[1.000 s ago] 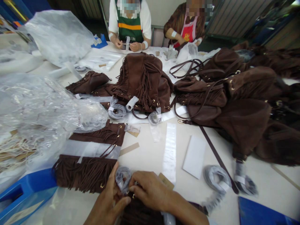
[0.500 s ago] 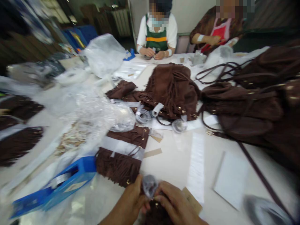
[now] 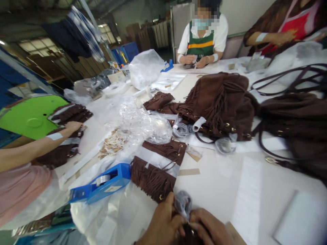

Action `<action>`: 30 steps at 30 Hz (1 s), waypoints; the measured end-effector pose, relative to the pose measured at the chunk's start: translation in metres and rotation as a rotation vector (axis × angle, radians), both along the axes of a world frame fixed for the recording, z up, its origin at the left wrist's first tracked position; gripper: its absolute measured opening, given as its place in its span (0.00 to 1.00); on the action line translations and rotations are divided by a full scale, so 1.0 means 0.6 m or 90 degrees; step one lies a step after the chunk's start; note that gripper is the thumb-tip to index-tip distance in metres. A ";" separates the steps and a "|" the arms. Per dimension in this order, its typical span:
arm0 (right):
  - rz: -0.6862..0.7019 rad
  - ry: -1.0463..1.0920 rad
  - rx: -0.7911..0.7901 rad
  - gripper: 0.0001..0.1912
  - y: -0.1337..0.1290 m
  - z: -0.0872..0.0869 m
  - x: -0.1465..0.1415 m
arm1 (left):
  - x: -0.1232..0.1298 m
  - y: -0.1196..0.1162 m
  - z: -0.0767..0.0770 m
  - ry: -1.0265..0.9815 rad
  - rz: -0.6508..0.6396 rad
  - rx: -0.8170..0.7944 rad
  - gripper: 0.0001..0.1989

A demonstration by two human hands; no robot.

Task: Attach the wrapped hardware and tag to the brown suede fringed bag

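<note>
Head view: had swung leftward since the earlier frame, bringing a co-worker's bare arm (image 3: 38, 148) with a pale wristband into the left of the frame; both hands stayed at the same coil.
Co-worker's side: under that arm lay dark brown fringed pieces (image 3: 74, 115), beside a bright green panel (image 3: 33, 117) at the left edge.
Tape dispenser: a blue plastic tape dispenser (image 3: 122, 175) with a roll in it sat left of centre, below a tangle of white strings and tan tags (image 3: 113, 143) and a heap of crinkled clear plastic (image 3: 143, 115).
Flat bag: a dark brown fringed flat bag (image 3: 150, 178) with a translucent band across it lay just above the left hand (image 3: 162, 221).
Left grip: closed, thumb and fingers around the base of a grey coil wrapped in clear plastic (image 3: 183, 200), at the bottom centre.
Coil: stood above dark brown material (image 3: 191, 234) with a small metal glint.
Right grip: the right hand (image 3: 212, 224) pinched the coil's lower end from the other side; exact contact was hidden.
Large bag: a dark brown fringed slouchy bag (image 3: 222, 98) rested right of centre, well apart from the hands.
Right side: a long white strip (image 3: 247, 187) lay left of a white rectangular block (image 3: 301, 217) at lower right.
</note>
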State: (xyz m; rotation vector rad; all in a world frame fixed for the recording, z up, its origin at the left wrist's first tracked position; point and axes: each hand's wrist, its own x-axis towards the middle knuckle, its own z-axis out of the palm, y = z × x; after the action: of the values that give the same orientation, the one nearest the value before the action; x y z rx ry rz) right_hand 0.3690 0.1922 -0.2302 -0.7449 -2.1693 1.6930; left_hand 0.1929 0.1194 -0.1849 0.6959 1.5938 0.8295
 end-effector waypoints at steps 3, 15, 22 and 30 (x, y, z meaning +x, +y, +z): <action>-0.040 0.001 0.008 0.12 -0.002 0.029 0.003 | 0.005 -0.010 -0.005 -0.008 0.053 0.018 0.09; -0.049 0.038 0.001 0.08 0.005 0.038 0.008 | 0.008 -0.014 -0.012 -0.100 0.147 0.003 0.19; -0.061 0.036 -0.008 0.08 0.002 0.035 0.008 | 0.020 -0.015 -0.010 -0.154 0.175 0.026 0.19; -0.057 0.025 0.008 0.06 0.007 0.036 0.009 | 0.012 -0.022 -0.012 -0.020 0.161 0.040 0.32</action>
State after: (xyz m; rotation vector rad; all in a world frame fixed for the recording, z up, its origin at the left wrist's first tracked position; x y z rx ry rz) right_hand 0.3743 0.1964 -0.2083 -0.7858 -2.0871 1.6344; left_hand 0.2003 0.1063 -0.1920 0.5288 1.6535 1.0743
